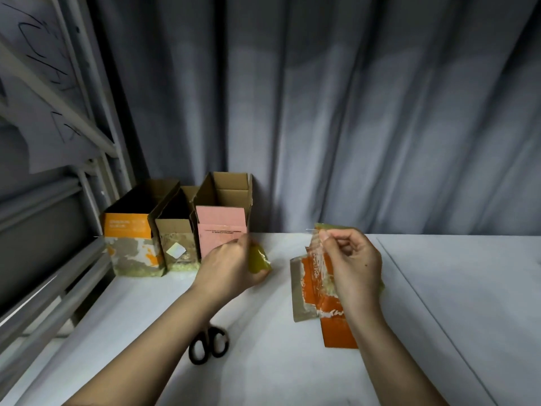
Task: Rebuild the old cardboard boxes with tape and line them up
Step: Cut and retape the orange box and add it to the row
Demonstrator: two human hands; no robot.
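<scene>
**Taping up the orange box**

Three open boxes (178, 230) are sitting in a row just behind the left hand (231, 268), which is curling round the tape roll (259, 260). The right hand (352, 269) is pinching a tape strip (317, 253) over the flattened orange box (320, 300) under it. Scissors (208, 344) are lying below the left wrist.

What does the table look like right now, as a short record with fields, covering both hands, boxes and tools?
left hand: grips yellowish tape roll
right hand: pinches clear tape strip
flattened orange box: lies on table, under right hand
rebuilt boxes: three upright in a row at back left, orange-topped box, plain brown box, pink box
scissors: black-handled, on table near left forearm
</scene>
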